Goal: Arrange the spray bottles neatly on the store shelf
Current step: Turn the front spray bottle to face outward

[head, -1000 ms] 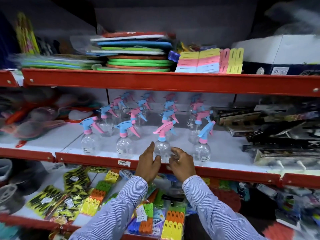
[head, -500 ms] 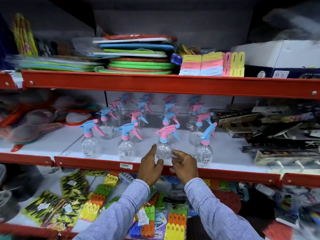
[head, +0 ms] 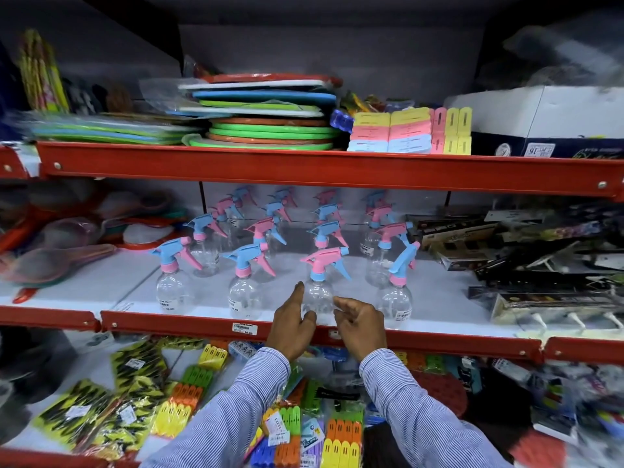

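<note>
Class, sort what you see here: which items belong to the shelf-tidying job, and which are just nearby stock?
Job:
spray bottles
pink-topped bottle
left hand
right hand
middle shelf

Nearby stock:
stacked plates
clothes pegs
sponge packs

The spray bottles (head: 316, 297) have clear, glossy plastic bodies, and their pink and blue trigger heads (head: 324, 261) look like smooth plastic. The shelf (head: 435, 298) has a matt white surface, and its front rail (head: 422, 342) is red painted metal with a light shine. A paper price label (head: 244, 328) sits on the rail. The sleeves (head: 425, 417) are thin striped cloth. The clothes pegs (head: 341, 437) below are bright plastic in shiny clear wrapping.
</note>
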